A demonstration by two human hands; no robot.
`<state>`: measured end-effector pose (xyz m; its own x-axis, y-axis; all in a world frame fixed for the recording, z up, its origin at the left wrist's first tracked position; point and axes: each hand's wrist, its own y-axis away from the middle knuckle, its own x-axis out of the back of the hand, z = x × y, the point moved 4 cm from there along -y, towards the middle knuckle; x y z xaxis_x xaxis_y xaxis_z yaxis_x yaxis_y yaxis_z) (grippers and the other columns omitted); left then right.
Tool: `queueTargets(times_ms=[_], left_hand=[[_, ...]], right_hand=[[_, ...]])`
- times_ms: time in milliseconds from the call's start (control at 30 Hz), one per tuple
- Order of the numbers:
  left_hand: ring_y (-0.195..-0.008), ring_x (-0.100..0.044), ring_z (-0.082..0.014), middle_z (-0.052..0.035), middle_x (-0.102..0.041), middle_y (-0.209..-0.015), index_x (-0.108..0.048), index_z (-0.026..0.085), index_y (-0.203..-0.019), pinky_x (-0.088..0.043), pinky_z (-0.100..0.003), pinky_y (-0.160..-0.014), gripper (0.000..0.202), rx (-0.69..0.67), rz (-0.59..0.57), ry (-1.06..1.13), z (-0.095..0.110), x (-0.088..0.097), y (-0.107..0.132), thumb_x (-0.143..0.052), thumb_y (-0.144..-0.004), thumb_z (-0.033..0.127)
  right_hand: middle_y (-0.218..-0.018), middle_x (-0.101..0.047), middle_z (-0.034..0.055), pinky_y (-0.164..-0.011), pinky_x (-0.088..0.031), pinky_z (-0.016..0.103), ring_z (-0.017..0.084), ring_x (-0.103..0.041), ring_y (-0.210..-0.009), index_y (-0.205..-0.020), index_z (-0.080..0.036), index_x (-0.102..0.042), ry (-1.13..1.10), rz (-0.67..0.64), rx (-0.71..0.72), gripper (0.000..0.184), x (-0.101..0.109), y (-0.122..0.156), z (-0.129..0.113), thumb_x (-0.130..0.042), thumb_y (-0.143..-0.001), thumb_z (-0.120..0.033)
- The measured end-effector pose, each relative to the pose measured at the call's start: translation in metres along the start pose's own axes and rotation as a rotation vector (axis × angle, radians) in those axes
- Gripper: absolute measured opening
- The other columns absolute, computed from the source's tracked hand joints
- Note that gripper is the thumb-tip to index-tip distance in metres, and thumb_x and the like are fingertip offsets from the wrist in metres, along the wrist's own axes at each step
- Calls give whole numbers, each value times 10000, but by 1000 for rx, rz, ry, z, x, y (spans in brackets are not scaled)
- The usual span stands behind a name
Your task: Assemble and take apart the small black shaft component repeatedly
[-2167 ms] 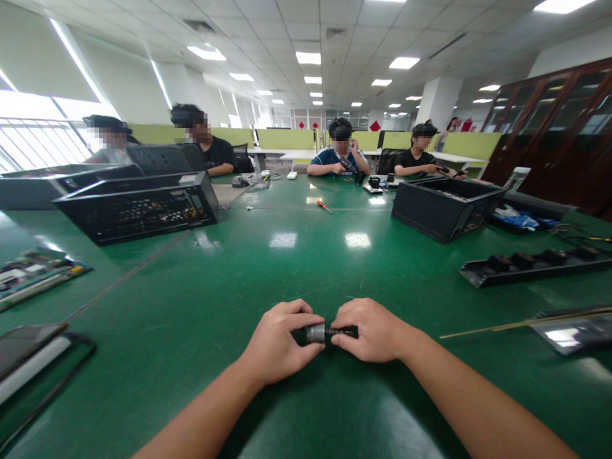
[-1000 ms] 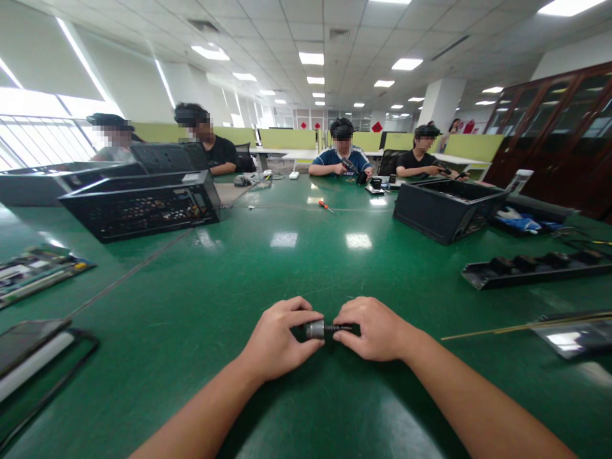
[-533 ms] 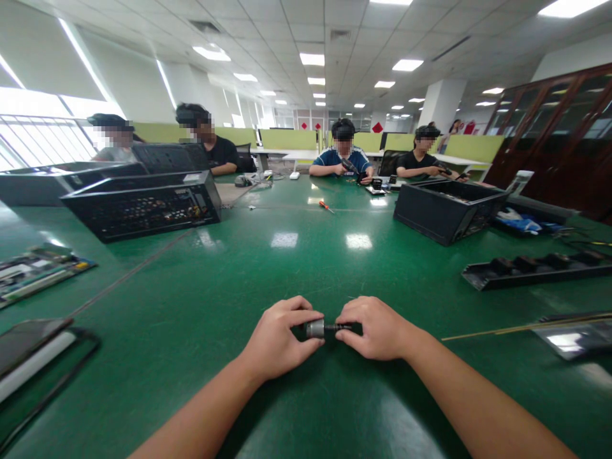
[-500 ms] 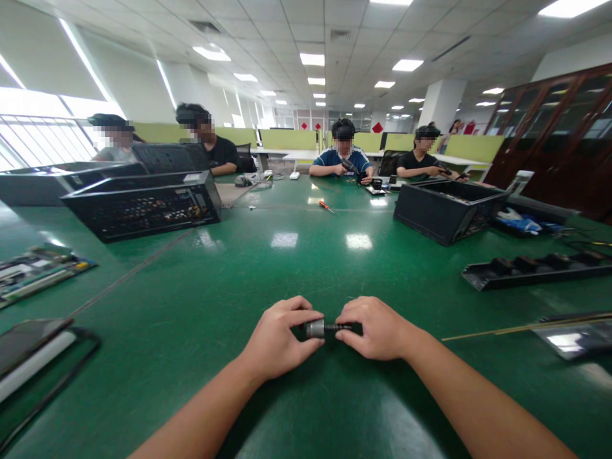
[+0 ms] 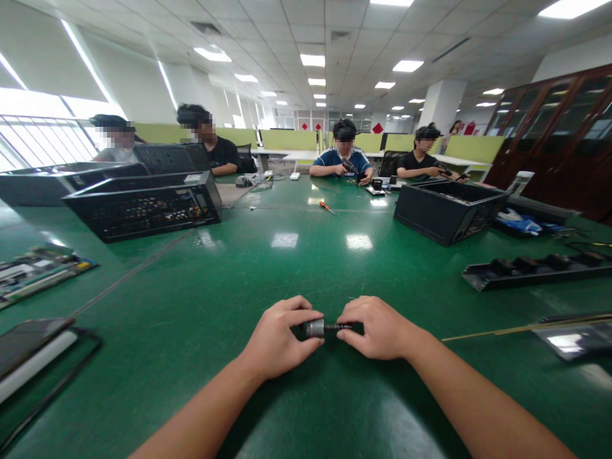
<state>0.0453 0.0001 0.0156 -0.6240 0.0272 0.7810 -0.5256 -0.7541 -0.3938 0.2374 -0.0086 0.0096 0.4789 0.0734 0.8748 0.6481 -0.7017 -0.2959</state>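
Observation:
What looks like a small motor [image 5: 315, 328], a short silver cylinder, lies sideways just above or on the green table. The thumb and fingers of my left hand [image 5: 280, 336] close around the cylinder from the left. From its right end sticks out a thin dark shaft [image 5: 331, 327] with a ribbed part. My right hand [image 5: 377, 328] pinches the far end of this shaft between thumb and fingers. The shaft's tip is partly hidden by the right fingers.
Open black computer cases [image 5: 143, 207] stand left and right [image 5: 444, 207]. An orange screwdriver [image 5: 326, 206] lies mid-table. Circuit boards [image 5: 43, 274] are at left, a black rail-like part [image 5: 535, 271] and thin brass-coloured rods [image 5: 497, 330] at right. Several people sit across the table.
Almost nothing differs. My right fingers have shifted very slightly to the right along the shaft; my left hand keeps its hold on the cylinder.

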Motion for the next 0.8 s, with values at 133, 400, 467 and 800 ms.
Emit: queueTargets(times_ms=[133, 400, 467, 800], left_hand=[[-851, -654, -196, -34, -689, -919, -781, 240, -969, -519, -315, -779, 254, 8, -4, 3, 0, 0, 0, -762, -718, 209], [-843, -648, -192, -31, -686, -909, -781, 239, -961, -508, -312, -773, 257, 16, -2, 13, -1, 0, 0, -766, -708, 197], [-843, -646, -190, -30, -685, -909, -780, 239, -958, -506, -311, -775, 252, 16, -2, 14, -1, 0, -1, -763, -712, 191], [-849, -649, -188, -25, -684, -918, -774, 245, -973, -510, -315, -784, 258, 6, 5, 7, -2, -1, 0, -758, -720, 196]], right_hand=[[-843, -733, 47, -785, -461, 301, 185, -654, -803, -921, -183, -746, 0, 0, 2, 149, 0, 1, 1, -620, -900, -260], [-852, -737, 44, -787, -460, 305, 191, -658, -812, -927, -185, -750, 1, 3, -6, 154, 0, 0, 1, -624, -891, -266], [-864, -740, 45, -797, -460, 309, 194, -661, -821, -935, -186, -751, 0, 4, -7, 159, 0, 0, 1, -620, -894, -267], [-826, -725, 42, -768, -457, 292, 180, -648, -787, -918, -187, -744, 12, 6, 4, 152, 3, 1, 1, -619, -894, -270]])
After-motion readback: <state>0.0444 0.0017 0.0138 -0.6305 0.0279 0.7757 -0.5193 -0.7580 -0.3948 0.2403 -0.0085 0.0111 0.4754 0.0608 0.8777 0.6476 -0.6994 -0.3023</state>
